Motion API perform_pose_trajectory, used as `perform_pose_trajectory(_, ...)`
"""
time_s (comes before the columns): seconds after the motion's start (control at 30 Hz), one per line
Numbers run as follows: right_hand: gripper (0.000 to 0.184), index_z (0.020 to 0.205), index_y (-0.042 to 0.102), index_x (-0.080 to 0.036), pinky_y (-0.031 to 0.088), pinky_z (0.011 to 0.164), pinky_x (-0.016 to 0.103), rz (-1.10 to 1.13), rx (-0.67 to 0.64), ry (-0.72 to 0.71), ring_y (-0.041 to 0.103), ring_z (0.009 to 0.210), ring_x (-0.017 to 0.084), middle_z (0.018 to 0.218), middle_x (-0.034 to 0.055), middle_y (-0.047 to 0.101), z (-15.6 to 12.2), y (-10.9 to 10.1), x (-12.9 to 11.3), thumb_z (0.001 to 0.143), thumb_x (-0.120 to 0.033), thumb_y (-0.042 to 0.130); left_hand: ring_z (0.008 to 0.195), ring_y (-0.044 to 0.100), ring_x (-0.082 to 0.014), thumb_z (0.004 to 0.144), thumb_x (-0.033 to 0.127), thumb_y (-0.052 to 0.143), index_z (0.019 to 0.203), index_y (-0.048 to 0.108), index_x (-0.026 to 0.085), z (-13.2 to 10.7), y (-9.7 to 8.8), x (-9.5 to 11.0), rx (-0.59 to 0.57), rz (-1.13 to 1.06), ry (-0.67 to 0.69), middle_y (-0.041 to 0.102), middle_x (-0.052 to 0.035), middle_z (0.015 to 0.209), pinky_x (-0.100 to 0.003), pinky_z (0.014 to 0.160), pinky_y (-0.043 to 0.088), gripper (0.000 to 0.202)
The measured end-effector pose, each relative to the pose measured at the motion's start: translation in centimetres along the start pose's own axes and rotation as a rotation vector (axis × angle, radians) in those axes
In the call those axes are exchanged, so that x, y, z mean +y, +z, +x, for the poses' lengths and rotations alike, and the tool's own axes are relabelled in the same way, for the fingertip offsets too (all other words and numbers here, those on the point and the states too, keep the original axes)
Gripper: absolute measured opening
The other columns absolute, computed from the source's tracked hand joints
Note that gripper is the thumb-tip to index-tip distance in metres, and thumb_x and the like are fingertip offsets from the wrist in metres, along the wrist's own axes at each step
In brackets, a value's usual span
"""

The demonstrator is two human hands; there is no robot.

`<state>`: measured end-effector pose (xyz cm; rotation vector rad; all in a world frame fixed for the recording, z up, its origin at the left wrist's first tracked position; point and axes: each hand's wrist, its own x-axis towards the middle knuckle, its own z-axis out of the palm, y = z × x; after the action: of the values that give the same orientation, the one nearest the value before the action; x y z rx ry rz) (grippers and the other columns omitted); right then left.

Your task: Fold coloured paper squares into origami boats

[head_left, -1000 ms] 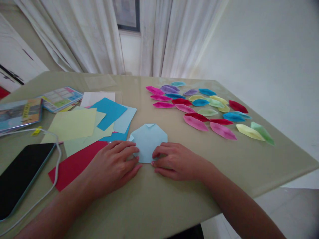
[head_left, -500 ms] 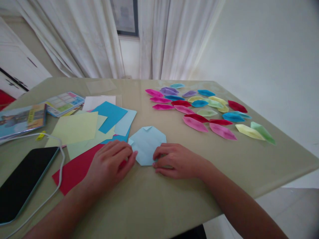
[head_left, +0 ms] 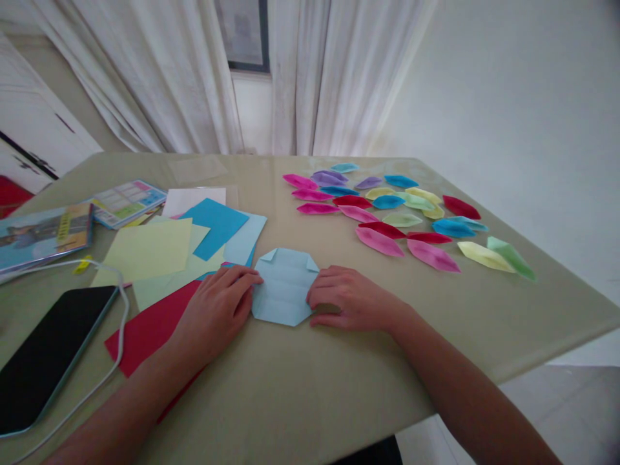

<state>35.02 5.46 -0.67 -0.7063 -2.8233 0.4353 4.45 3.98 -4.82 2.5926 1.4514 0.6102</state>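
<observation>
A light blue sheet of origami paper (head_left: 285, 290) lies on the table in front of me, its corners folded in so that its outline is many-sided. Two small folded flaps show along its far edge, and faint creases cross its middle. My left hand (head_left: 225, 297) grips the paper's left edge, fingertips on top and thumb mostly hidden. At the right edge, my right hand (head_left: 346, 298) has its fingers curled and its thumb below, closed on the paper. Part of the red paper (head_left: 157, 326) lies beneath my left wrist.
Several coloured folded paper boats (head_left: 380, 241) are spread over the right and far table. Loose yellow (head_left: 150, 248) and blue paper (head_left: 216, 226) lies at left. Beyond are a booklet (head_left: 43, 236), a black phone (head_left: 48, 355) and a white cable (head_left: 126, 310).
The light blue paper has turned, so its flaps now sit at both far corners. My left hand has moved onto its left edge; my right hand has shifted slightly right and away.
</observation>
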Motion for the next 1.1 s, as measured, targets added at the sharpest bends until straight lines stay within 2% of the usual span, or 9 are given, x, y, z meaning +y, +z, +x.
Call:
perform_pose_trajectory(0.17, 0.017, 0.104, 0.082, -0.022, 0.047, 0.092, 0.035, -0.001, 0.016, -0.065, 0.068, 0.099, 0.021, 0.108, 0.0064, 0.077, 0.1, 0.1, 0.1, 0.105, -0.033, 0.069, 0.117, 0.068, -0.0328, 0.104, 0.022, 0.048, 0.121, 0.07, 0.021, 0.0, 0.1, 0.3, -0.011, 0.022, 0.005, 0.072, -0.0124, 0.13, -0.053, 0.101, 0.055, 0.028)
perform_pose_trajectory(0.33, 0.017, 0.106, 0.083, -0.024, 0.046, 0.085, 0.033, 0.0, 0.005, -0.037, 0.065, 0.091, 0.018, 0.102, 0.0055, 0.073, -0.1, 0.0, 0.1, 0.106, -0.029, 0.067, 0.117, 0.067, -0.0342, 0.106, 0.03, 0.05, 0.121, 0.071, 0.021, 0.0, 0.0, 0.4, -0.015, 0.047, -0.019, 0.071, -0.0136, 0.131, -0.054, 0.099, 0.055, 0.028)
perform_pose_trajectory(0.5, 0.015, 0.107, 0.081, -0.023, 0.046, 0.082, 0.033, -0.018, -0.012, -0.018, 0.065, 0.089, 0.019, 0.095, 0.004, 0.071, -0.2, 0.0, 0.1, 0.104, -0.021, 0.067, 0.118, 0.066, -0.0346, 0.106, 0.03, 0.051, 0.122, 0.069, 0.021, -0.1, 0.0, 0.3, -0.026, 0.041, -0.008, 0.07, -0.0136, 0.132, -0.055, 0.1, 0.054, 0.026)
perform_pose_trajectory(0.7, 0.02, 0.105, 0.078, -0.021, 0.046, 0.083, 0.034, -0.03, -0.026, 0.002, 0.067, 0.091, 0.02, 0.093, 0.0049, 0.073, -0.1, 0.3, 0.2, 0.108, -0.035, 0.064, 0.116, 0.067, -0.0333, 0.107, 0.037, 0.054, 0.117, 0.07, 0.023, 0.2, -0.3, 0.0, -0.042, -0.008, 0.014, 0.072, -0.011, 0.125, -0.053, 0.1, 0.052, 0.024)
perform_pose_trajectory(0.97, 0.018, 0.099, 0.077, -0.02, 0.046, 0.082, 0.033, -0.081, 0.028, -0.017, 0.066, 0.087, 0.02, 0.088, 0.0049, 0.072, 0.1, 0.8, 0.4, 0.106, -0.029, 0.063, 0.114, 0.065, -0.0347, 0.107, 0.052, 0.055, 0.116, 0.072, 0.023, 0.5, -1.1, 0.1, -0.066, -0.016, 0.065, 0.072, -0.0113, 0.122, -0.053, 0.098, 0.051, 0.035)
perform_pose_trajectory(1.1, 0.013, 0.099, 0.076, -0.019, 0.047, 0.081, 0.032, -0.056, 0.048, 0.009, 0.066, 0.086, 0.02, 0.089, 0.005, 0.073, 0.1, 0.8, 0.5, 0.103, -0.027, 0.067, 0.116, 0.065, -0.0351, 0.101, 0.062, 0.062, 0.12, 0.072, 0.024, 0.4, -1.5, 0.0, -0.094, -0.04, 0.077, 0.071, -0.0117, 0.126, -0.054, 0.102, 0.051, 0.043)
